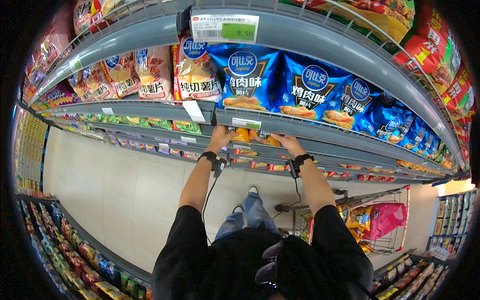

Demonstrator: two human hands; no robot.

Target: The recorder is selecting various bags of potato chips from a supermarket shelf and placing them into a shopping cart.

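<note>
Two orange bags of chips stand side by side on a shelf under the row of blue bags. At the left edge of the left orange bag (240, 135) is my left hand (219, 139), its thumb over the bag's front. My right hand (289, 144) touches the right edge of the right orange bag (262, 137). Fingers of both hands are partly hidden, so how firmly they grip does not show. Directly above are blue Copico chip bags (245, 78), behind a shelf rail with a price tag (246, 123).
White-and-red chip bags (197, 71) stand left of the blue ones. An upper shelf edge (318, 35) juts out overhead. Behind my right arm is a shopping cart (403, 225) holding orange bags and a pink bag (386, 221). Another stocked shelf (80, 258) lies behind me at left.
</note>
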